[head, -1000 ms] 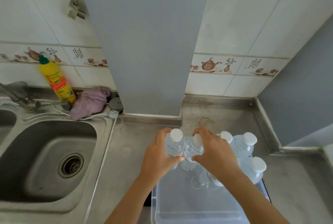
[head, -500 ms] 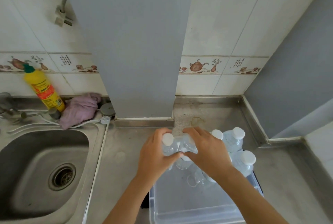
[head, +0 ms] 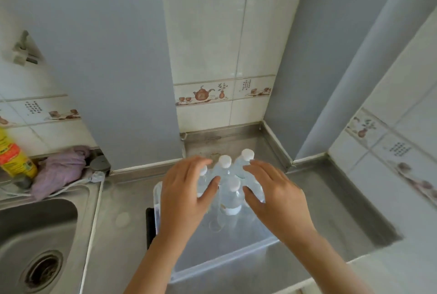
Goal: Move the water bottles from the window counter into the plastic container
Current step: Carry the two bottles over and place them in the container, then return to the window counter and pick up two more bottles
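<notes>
Where bottles [head: 230, 195] stand, container [head: 227, 260] stays half-empty.

Brushed, dull steel counter [head: 331, 201] and sink [head: 35, 234]; clear plastic water bottles [head: 230, 196] with matt white caps; translucent smooth plastic container [head: 220, 260]; soft crumpled purple cloth [head: 59, 171]; glossy wall tiles [head: 205, 33].

A stainless steel sink basin [head: 35, 227] with a round drain [head: 43, 270] sits at eight o'clock. At nine o'clock a yellow plastic bottle with a red label [head: 13, 155] stands by the tiled wall, and just beside it lies a crumpled lilac cloth [head: 60, 168]. A teapot-patterned border tile [head: 204, 95] runs at twelve o'clock.
</notes>
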A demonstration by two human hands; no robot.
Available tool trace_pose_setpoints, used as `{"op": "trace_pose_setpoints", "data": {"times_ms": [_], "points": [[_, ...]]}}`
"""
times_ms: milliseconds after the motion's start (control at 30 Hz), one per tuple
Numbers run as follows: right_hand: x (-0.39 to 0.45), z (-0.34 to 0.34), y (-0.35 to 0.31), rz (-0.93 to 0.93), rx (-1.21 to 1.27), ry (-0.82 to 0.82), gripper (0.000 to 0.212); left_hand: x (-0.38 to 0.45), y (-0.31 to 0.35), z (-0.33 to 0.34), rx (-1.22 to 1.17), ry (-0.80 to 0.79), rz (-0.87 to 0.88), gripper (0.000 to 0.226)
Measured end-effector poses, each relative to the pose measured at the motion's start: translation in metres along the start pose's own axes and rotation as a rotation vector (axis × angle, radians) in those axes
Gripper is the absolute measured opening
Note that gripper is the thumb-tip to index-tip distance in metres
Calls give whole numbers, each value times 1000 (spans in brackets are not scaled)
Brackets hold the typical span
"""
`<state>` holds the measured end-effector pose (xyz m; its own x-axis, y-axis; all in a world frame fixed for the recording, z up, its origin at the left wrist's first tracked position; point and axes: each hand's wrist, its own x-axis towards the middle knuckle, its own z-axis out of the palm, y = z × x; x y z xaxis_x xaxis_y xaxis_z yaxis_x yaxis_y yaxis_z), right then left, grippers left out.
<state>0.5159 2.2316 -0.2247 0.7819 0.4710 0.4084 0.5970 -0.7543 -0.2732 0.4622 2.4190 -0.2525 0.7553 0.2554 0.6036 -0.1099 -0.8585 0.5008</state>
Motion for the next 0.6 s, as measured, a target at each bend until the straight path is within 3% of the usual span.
{"op": "trace_pose_setpoints", "data": {"times_ms": [200, 600], "points": [[-89, -64, 42, 193, -99, 152, 37, -23, 86, 28, 29, -40, 230, 32], [-327, -174, 114, 612, -284, 301, 43, -139, 282, 86, -130, -362, 561, 46]]}}
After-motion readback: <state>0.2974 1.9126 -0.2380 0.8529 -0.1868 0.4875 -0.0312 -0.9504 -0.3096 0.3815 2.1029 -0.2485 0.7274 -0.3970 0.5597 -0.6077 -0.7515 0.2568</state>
